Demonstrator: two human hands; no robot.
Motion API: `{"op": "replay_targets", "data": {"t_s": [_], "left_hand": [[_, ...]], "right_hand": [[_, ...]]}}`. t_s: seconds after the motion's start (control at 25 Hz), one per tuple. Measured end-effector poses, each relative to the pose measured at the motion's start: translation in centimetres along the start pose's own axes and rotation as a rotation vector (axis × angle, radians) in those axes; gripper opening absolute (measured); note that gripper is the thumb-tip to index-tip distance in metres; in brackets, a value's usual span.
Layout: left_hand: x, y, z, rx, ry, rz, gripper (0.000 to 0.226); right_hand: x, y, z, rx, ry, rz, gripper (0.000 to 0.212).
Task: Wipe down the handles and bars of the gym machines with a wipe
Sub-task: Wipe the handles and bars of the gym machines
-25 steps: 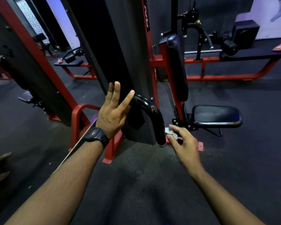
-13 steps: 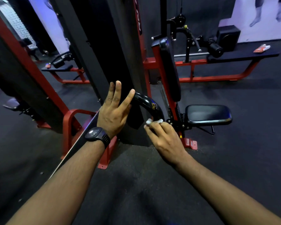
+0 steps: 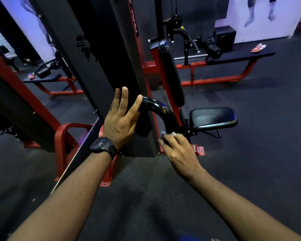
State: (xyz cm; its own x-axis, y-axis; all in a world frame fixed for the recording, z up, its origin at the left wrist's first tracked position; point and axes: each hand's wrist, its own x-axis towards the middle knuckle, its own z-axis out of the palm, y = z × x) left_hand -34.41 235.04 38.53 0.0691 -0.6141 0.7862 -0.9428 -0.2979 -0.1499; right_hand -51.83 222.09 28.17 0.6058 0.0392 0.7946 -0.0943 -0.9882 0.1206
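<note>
Partly hidden wipe (image 3: 163,134) in right hand (image 3: 179,150)

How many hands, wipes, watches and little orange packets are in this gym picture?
Hands: 2 (left hand, right hand)
Wipe: 1
Watch: 1
Orange packets: 2
Total: 6
</note>
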Motion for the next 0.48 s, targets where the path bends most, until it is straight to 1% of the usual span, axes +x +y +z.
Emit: {"op": "replay_targets", "data": {"t_s": [0.08, 0.24, 0.36, 0.48], "left_hand": [[0.0, 0.1, 0.2, -0.011, -0.018, -0.004, 0.048], [-0.3, -0.5, 0.7, -0.025, 0.002, 0.029, 0.05], [-0.8, -0.5, 0.9, -0.062, 0.004, 0.026, 0.053], [-1.6, -1.1, 0.7, -0.097, -0.008, 0.033, 0.054]], "right_hand": [[-0.4, 0.3, 0.3, -0.018, -0.046, 0.013, 0.03], [-2.7, -0.3, 0.3, -0.049, -0.143, 0.079, 0.034], [-2.1, -2.1, -0.3, 0.003, -0.197, 0.165, 0.026], [-0.6, -3.9, -1.1, 0.088, -0.228, 0.257, 0.036]]}}
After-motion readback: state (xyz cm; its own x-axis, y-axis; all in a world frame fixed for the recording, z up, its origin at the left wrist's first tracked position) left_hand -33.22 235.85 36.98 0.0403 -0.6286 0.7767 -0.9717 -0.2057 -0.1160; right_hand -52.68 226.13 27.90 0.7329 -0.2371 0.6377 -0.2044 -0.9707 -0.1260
